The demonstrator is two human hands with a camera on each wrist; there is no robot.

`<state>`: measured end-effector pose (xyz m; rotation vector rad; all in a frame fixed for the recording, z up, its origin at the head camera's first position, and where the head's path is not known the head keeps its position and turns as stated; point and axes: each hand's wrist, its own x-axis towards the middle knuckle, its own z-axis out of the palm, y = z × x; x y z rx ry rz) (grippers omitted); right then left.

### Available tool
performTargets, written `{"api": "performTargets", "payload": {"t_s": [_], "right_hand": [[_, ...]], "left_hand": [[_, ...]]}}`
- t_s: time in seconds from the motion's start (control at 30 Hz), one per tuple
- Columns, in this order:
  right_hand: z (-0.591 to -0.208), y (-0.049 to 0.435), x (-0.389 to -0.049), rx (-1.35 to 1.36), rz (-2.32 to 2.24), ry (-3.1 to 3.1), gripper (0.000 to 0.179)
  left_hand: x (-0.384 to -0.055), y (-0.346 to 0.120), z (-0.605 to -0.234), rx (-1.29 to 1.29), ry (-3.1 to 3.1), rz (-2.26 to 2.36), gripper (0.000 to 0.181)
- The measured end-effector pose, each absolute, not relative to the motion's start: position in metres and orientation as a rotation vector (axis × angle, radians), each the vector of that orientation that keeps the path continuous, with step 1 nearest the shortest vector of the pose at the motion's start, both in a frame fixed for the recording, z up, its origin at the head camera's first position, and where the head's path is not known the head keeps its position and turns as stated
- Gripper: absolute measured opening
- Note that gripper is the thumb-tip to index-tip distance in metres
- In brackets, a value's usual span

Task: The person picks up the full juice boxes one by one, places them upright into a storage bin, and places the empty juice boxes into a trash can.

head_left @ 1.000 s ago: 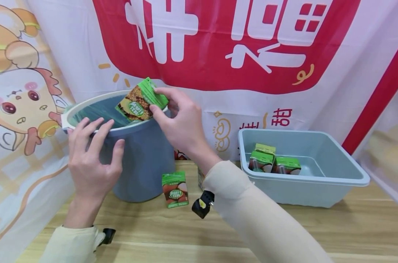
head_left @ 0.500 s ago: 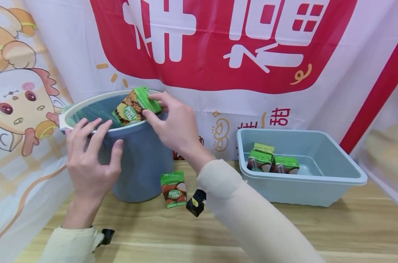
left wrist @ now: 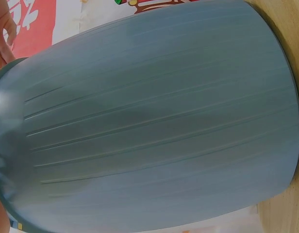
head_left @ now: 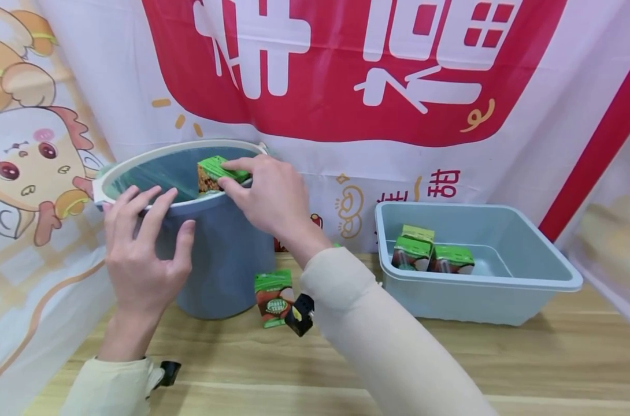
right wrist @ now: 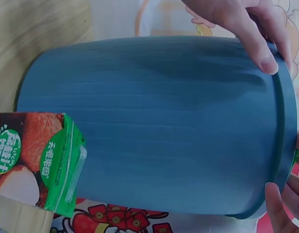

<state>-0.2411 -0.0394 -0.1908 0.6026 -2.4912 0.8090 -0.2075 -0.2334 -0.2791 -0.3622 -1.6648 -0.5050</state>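
Note:
A blue-grey trash bin (head_left: pixel 226 260) with a white rim and a thin green liner stands on the left. My right hand (head_left: pixel 273 190) pinches a green-topped juice box (head_left: pixel 211 167) between thumb and fingers, low in the bin's mouth at the right side. The near rim hides the carton's lower part. My left hand (head_left: pixel 145 248) rests at the near-left rim, fingers spread and reaching over it, thumb apart on the outer side. In the right wrist view, the left thumb (right wrist: pixel 267 64) lies against the rim's outside.
A red-and-green juice box (head_left: pixel 274 297) stands on the wooden table (head_left: pixel 232 370) just right of the bin. Farther right, a light blue tub (head_left: pixel 481 300) holds several juice boxes (head_left: pixel 414 251). A printed cloth (head_left: pixel 325 115) hangs close behind.
My right hand has moved down and left, lowering the juice box from above the rim into the bin's mouth. My left hand has stayed at the rim.

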Motion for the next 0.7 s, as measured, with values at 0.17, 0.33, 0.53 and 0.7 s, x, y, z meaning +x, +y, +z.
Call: {"api": "performTargets", "payload": {"t_s": [0.17, 0.33, 0.53, 0.7], "right_hand": [[-0.1909, -0.0386, -0.2418, 0.624, 0.798, -2.498, 0.041], [-0.1897, -0.0380, -0.2418, 0.637, 0.794, -2.512, 0.040], [-0.1905, -0.0372, -0.2430, 0.651, 0.777, -2.517, 0.039], [-0.1900, -0.0366, -0.2437, 0.672, 0.763, -2.521, 0.038]], "left_hand": [[-0.2074, -0.2328, -0.2793, -0.366, -1.655, -0.502, 0.048], [-0.2075, -0.2337, -0.2797, -0.364, -1.663, -0.494, 0.048], [-0.2080, -0.2349, -0.2803, -0.361, -1.676, -0.486, 0.048], [-0.2081, -0.2348, -0.2802, -0.360, -1.676, -0.490, 0.048]]}}
